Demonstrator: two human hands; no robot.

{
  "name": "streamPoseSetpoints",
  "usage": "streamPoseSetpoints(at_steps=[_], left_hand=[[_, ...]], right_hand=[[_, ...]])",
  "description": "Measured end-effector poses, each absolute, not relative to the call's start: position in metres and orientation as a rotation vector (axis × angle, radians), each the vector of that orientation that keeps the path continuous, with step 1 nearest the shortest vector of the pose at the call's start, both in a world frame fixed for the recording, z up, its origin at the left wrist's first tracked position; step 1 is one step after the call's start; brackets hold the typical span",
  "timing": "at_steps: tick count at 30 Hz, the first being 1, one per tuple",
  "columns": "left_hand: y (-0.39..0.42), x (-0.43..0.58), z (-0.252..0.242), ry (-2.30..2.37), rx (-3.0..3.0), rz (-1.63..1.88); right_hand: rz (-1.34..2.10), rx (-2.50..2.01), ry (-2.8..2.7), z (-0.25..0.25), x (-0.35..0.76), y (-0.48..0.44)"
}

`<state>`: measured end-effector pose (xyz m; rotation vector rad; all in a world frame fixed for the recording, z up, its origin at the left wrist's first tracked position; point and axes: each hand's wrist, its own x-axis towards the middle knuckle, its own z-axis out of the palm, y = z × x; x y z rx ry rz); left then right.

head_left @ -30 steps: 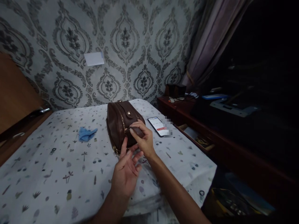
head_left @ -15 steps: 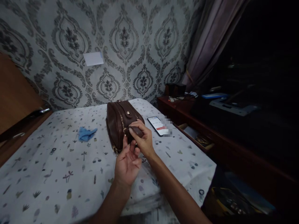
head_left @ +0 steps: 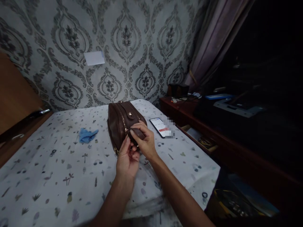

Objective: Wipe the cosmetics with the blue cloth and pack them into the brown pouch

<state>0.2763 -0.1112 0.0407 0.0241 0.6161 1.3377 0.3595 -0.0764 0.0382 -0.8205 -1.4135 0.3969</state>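
A dark brown leather bag (head_left: pixel 115 126) with gold zips and a snap strap sits on the patterned white cloth (head_left: pixel 78 170). My right hand (head_left: pixel 145 140) is closed on the brown handle flap (head_left: pixel 138 133) at the bag's near end, thumb on top. Just below it, my left hand (head_left: pixel 127 157) is against the same end, its thumb and fingers drawn together near the zip end. What lies between the left fingertips is too small to make out.
A crumpled blue cloth (head_left: pixel 87 135) lies left of the bag, and a lit phone (head_left: pixel 158 126) lies to its right. Beyond the bed's right edge stands a dark red desk (head_left: pixel 182 110) with an open drawer (head_left: pixel 200 140).
My left hand has moved slightly up to the bag, and its thumb and fingers have closed together. My right hand stays on the flap.
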Motion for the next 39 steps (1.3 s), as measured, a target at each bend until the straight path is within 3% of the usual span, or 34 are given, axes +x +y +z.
streamPoseSetpoints(at_steps=[39], left_hand=[[-0.124, 0.244, 0.017, 0.563, 0.26, 1.247]], right_hand=[[0.336, -0.828, -1.625, 0.042, 0.368, -0.081]])
